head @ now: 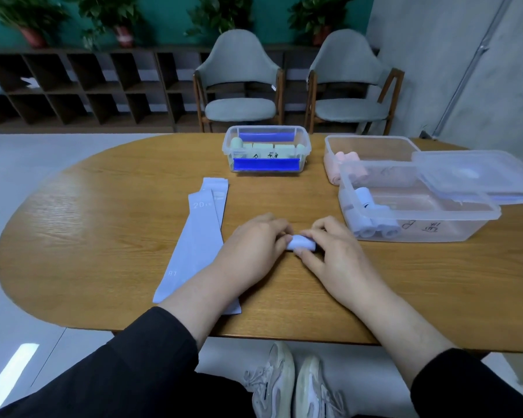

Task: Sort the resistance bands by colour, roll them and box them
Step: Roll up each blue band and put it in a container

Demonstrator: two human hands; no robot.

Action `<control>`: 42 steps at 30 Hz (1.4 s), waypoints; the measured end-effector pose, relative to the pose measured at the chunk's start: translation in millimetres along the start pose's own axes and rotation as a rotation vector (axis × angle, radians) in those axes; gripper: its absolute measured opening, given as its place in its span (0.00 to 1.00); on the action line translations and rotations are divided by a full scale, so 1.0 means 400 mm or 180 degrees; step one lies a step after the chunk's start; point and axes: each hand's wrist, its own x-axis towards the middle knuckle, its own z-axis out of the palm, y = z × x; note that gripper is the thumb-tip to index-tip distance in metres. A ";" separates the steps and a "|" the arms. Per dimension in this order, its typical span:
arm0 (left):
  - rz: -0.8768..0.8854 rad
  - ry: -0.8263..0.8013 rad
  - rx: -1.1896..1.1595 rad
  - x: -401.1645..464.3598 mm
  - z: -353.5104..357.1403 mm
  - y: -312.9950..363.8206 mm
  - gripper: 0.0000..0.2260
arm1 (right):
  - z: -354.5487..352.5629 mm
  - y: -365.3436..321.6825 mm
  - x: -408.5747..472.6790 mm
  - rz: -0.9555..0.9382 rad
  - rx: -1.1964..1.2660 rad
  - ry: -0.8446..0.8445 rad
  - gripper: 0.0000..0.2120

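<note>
We observe both hands meeting at the near middle of the wooden worktop [82,224], where a rolled pale-blue band [301,243] lies between them. The left hand [251,247] has its fingers curled over the left end of the roll, and the right hand [334,251] has thumb and fingers pinched round the right end; both grips are closed on the roll. Just left of the left hand we note a stack of flat pale-blue bands [198,236] laid lengthwise on the worktop, the left forearm crossing over its near end; one band is printed "20". At the far middle stands a clear box with blue clips [305,141] holding pale-green rolls [263,147]. To the right we record a near clear box [420,227] containing pale-blue rolls [375,224] at its left end, with handwriting on its front wall that we cannot read. Touching it behind is a far clear box [372,143] with pink rolls [343,164] at its left end. Clear lids [477,173] rest stacked across the right edges of these two boxes. Two grey chairs [240,82] stand beyond the worktop, before a dark shelf unit [82,89].
</note>
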 end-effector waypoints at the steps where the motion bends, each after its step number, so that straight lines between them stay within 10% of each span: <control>1: -0.0021 -0.0026 0.0054 0.003 0.000 0.001 0.08 | 0.002 0.001 0.000 -0.0013 -0.0021 -0.0035 0.13; 9: -0.0061 -0.0348 0.0551 0.020 -0.016 0.004 0.13 | 0.008 0.004 0.021 0.0039 -0.0038 -0.0006 0.11; 26: -0.0314 -0.0111 -0.2387 0.046 -0.096 0.102 0.08 | -0.178 -0.068 0.038 0.1433 0.2855 -0.0361 0.09; 42: -0.0600 0.0153 -0.4041 0.221 0.027 0.248 0.18 | -0.392 0.026 0.095 0.1646 0.2649 0.0084 0.05</control>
